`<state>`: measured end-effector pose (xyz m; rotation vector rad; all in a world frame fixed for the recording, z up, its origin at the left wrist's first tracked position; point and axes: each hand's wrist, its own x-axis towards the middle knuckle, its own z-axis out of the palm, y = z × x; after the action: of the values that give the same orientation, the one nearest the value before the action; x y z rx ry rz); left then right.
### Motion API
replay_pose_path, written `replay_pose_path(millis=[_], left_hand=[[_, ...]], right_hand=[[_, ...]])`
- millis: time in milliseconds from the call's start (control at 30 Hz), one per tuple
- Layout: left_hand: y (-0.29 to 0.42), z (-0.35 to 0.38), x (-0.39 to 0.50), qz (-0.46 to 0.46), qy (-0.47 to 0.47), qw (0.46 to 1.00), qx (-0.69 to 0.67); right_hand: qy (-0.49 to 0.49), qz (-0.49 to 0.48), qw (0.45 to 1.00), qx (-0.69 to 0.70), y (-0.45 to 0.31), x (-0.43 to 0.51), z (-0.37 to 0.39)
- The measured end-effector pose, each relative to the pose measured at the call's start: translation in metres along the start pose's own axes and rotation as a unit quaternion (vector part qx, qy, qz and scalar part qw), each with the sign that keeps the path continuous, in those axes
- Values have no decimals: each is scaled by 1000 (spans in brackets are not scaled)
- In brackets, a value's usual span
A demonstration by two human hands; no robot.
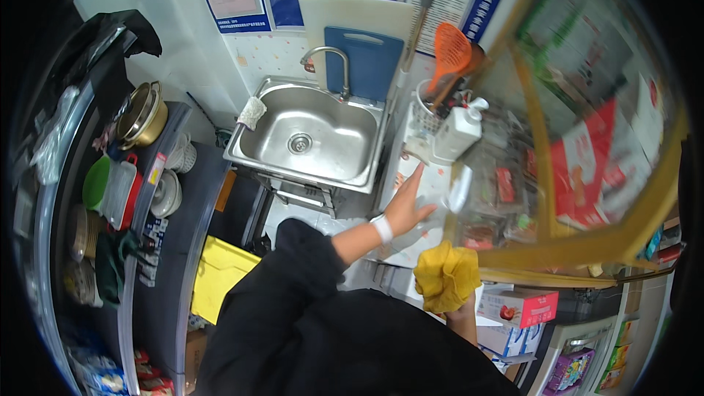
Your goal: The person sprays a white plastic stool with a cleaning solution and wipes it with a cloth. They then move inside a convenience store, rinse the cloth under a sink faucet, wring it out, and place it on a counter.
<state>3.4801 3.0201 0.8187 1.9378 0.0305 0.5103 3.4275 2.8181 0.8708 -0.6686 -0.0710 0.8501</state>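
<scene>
My left hand (406,208), with a white band at the wrist, reaches over the white patterned counter (400,250). Its fingers are spread and it holds nothing. Just beyond the fingertips stands a white plastic jug (454,135) with a white cap. A small white object (460,190), too blurred to name, lies right of the hand. My right hand (466,312) grips a crumpled yellow cloth (446,278) at the counter's near end; the cloth hides most of the fingers.
A stainless steel sink (341,148) stands ahead, a textured cloth (253,114) on its rim. Cutting boards (363,60) lean behind the faucet (344,71). An orange skimmer (451,52) stands in a white basket (428,113). Right is a yellow-framed glass cabinet (542,176); shelves (184,192) line the left.
</scene>
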Motion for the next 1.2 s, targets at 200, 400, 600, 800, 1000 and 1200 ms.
replay_pose_path(millis=[200, 400, 600, 800, 1000, 1200], left_hand=[[-62, -142, -45, -255, -23, 878, -405], [-129, -250, -44, -322, 40, 618, -716], [-187, -335, -39, -291, 220, 619, -696], [-197, -402, -49, -253, 375, 656, -604], [-202, -419, -50, -282, 445, 634, -566], [-218, -437, -30, -289, 449, 629, -564]], right_hand=[[101, 72, 987, -101, 89, 147, 60], [-80, 17, 789, -609, 138, 273, 121], [154, -52, 784, -599, 158, 479, 36], [253, -9, 767, -590, 201, 621, -13], [223, -192, 683, -669, 254, 653, 0], [406, -177, 589, -675, 246, 646, 6]])
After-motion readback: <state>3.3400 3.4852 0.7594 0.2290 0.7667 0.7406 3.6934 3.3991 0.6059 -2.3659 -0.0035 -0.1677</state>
